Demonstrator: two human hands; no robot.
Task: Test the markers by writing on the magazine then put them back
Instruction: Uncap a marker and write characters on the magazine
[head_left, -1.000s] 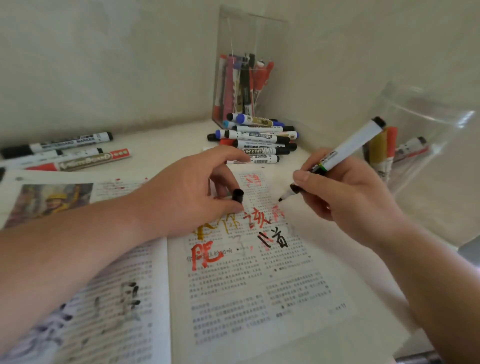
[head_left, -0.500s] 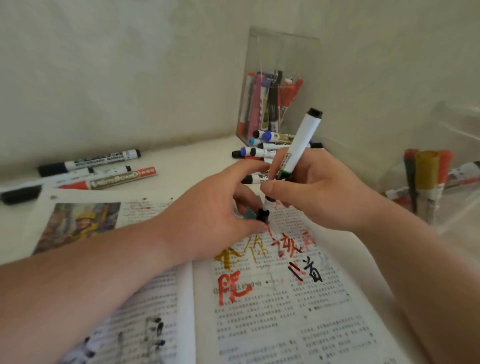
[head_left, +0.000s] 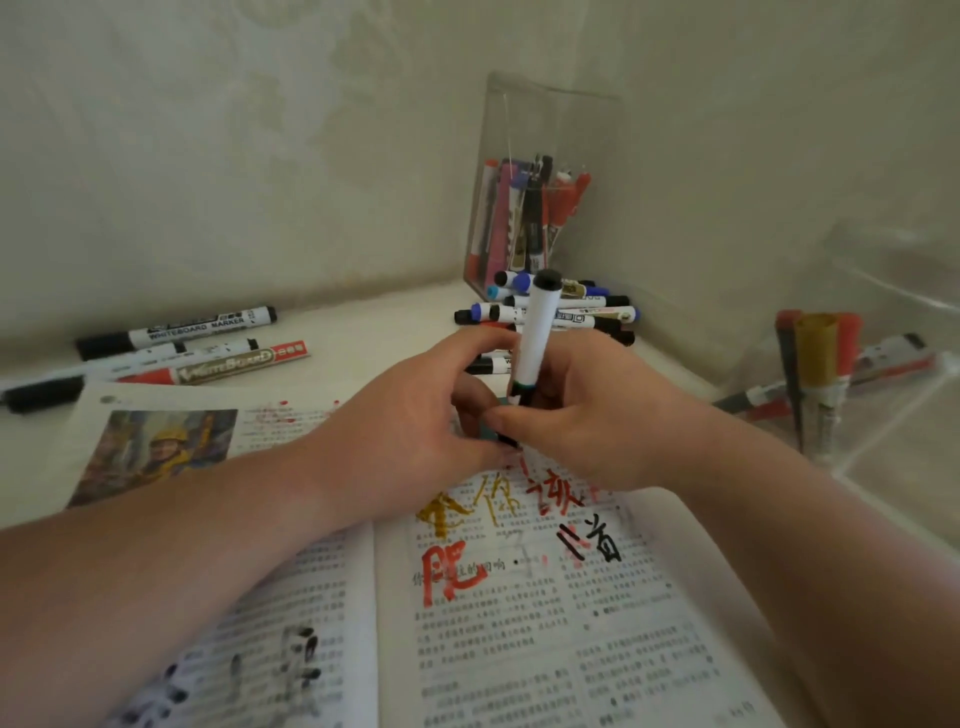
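Note:
A white marker (head_left: 537, 332) with a black end stands nearly upright over the open magazine (head_left: 519, 634). My right hand (head_left: 602, 431) grips its lower barrel. My left hand (head_left: 415, 421) meets it from the left and pinches the black cap (head_left: 506, 440) at the marker's tip. The fingers of both hands hide most of the cap and the tip. Red, yellow and black handwritten characters cover the right page just below my hands.
A pile of capped markers (head_left: 566, 312) lies behind my hands, in front of a tall clear box (head_left: 540, 171) holding more markers. Three markers (head_left: 182, 338) lie at the left by the wall. A clear container (head_left: 883, 415) with several markers stands at the right.
My right hand swung the marker from slanted to upright and brought its tip down to the cap in my left hand. Both hands are now pressed together.

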